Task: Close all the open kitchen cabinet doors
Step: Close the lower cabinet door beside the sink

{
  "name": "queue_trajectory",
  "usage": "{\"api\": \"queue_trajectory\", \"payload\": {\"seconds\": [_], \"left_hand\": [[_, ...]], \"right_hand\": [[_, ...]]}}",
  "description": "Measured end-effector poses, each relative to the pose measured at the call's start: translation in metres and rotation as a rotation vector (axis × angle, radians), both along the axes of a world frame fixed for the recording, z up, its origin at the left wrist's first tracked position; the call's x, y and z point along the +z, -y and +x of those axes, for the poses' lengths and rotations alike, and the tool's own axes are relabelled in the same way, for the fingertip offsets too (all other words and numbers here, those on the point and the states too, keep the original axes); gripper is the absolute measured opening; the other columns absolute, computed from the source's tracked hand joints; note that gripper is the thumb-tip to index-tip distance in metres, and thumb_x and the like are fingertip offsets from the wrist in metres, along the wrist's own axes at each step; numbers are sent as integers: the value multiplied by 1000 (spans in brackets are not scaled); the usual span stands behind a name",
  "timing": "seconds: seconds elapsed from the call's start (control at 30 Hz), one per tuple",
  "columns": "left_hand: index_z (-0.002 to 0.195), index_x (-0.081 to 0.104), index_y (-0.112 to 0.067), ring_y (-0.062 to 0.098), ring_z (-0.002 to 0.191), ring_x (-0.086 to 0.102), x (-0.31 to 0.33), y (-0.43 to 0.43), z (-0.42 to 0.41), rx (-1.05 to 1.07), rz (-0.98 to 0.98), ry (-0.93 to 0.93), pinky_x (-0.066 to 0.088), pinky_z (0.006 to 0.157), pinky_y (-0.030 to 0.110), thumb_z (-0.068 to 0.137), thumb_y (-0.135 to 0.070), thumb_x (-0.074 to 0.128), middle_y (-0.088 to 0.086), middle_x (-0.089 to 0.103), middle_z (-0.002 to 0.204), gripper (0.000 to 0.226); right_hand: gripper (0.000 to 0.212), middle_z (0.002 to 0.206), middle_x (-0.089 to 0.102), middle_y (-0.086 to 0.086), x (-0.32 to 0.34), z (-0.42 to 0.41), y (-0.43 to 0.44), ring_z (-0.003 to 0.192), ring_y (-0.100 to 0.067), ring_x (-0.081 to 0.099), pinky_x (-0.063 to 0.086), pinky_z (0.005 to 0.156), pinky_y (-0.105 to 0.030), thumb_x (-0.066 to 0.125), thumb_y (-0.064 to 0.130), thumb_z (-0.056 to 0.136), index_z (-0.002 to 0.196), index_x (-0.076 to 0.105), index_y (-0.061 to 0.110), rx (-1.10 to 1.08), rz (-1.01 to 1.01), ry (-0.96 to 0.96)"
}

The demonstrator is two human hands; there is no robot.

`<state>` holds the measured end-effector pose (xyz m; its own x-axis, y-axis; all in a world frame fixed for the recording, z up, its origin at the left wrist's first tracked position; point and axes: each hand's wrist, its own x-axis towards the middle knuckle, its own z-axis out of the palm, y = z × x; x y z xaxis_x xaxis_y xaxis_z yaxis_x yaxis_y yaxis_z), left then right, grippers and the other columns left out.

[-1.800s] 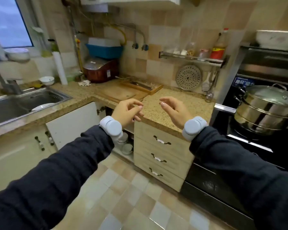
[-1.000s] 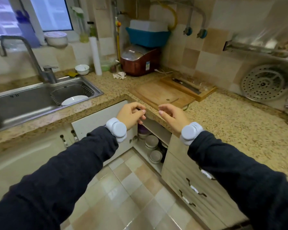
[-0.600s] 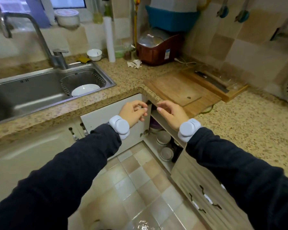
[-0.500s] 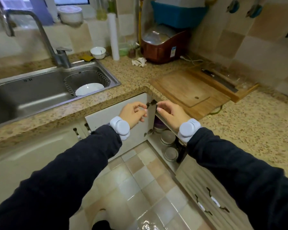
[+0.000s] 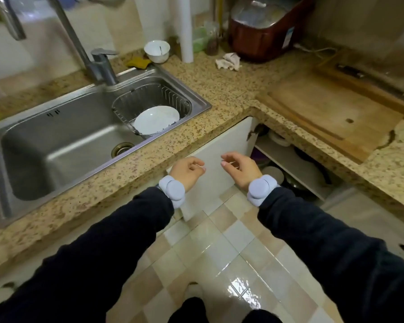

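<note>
A white cabinet door [image 5: 229, 141] under the counter's inner corner stands wide open, swung flat against the cabinets below the sink. Beside it the open cabinet [image 5: 289, 164] shows a shelf with bowls and dark pans. My left hand [image 5: 188, 172] hovers in front of the door's white face with its fingers loosely curled and nothing in them. My right hand [image 5: 239, 169] is next to it, closer to the opening, fingers apart and empty. I cannot tell whether either hand touches the door.
A speckled granite counter [image 5: 219, 85] runs around the corner. The steel sink [image 5: 63, 141] holds a wire basket with a white plate [image 5: 156, 120]. A wooden cutting board [image 5: 331, 110] lies at right, a rice cooker [image 5: 264, 26] at the back. Glossy floor tiles [image 5: 219, 252] lie below.
I have come closer and now look more steeply down. Both hands have dropped from the door's top edge near the hinge to its white face.
</note>
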<state>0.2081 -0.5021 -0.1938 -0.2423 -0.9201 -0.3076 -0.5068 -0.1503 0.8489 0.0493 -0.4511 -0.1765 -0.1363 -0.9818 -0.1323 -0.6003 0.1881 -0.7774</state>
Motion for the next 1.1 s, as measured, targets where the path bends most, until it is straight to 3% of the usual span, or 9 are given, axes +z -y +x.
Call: {"api": "queue_trajectory", "payload": {"seconds": [0.1,0.23,0.4,0.5,0.6,0.77,0.87,1.0,1.1], "left_hand": [[111,64,-4,20,87,54,-13,11,19,30,47,12,39,66,13,87,-11,59,6,57,85,25],[119,58,-1,18,94,52,-41,22,42,74,162,48,37,65,9,87,-8,60,6,57,100,33],[132,46,-3,28,120,52,-75,31,54,152,264,107,39,97,28,85,-12,63,15,52,134,50],[140,37,-5,27,130,46,-87,40,55,156,286,153,36,99,27,87,-18,61,12,46,143,60],[138,37,-2,29,125,50,-94,45,52,208,314,112,36,86,24,87,-14,60,14,49,140,58],[144,26,-7,29,124,49,-97,45,50,264,357,-56,35,82,23,87,-3,57,13,49,139,65],[142,27,-8,27,112,50,-101,47,54,254,369,-83,36,81,25,87,-2,55,7,50,127,62],[111,43,-10,20,93,45,-105,47,57,202,378,-49,33,60,26,86,-5,52,4,48,101,27],[88,51,-10,16,71,42,-106,49,54,147,443,36,29,57,25,88,-9,47,3,46,90,4]], "right_hand": [[32,117,66,-8,-15,23,11,103,-26,62,49,93,-35,55,24,93,122,59,10,-14,45,16],[33,118,65,-7,-39,52,31,98,-21,60,45,85,-28,53,25,94,123,58,10,-35,125,34],[32,120,65,-8,-68,71,47,102,-23,61,40,81,-21,54,25,94,121,59,10,-34,190,56],[32,121,64,-7,-81,75,55,107,-24,60,40,81,-21,53,26,94,122,58,11,-44,214,65],[34,122,64,-5,-91,76,59,109,-23,60,38,82,-20,51,29,95,124,57,12,-25,241,34],[32,119,65,-7,-104,79,59,108,-24,60,42,85,-24,52,29,94,121,60,13,-55,259,41],[33,120,65,-7,-107,80,57,108,-24,60,42,86,-25,52,30,94,121,59,14,-61,287,51],[33,121,64,-8,-107,78,52,110,-26,59,43,87,-27,52,29,94,122,58,13,-109,314,85],[38,125,62,-9,-105,74,48,113,-27,58,44,92,-30,51,29,94,128,52,14,-159,360,96]]}}
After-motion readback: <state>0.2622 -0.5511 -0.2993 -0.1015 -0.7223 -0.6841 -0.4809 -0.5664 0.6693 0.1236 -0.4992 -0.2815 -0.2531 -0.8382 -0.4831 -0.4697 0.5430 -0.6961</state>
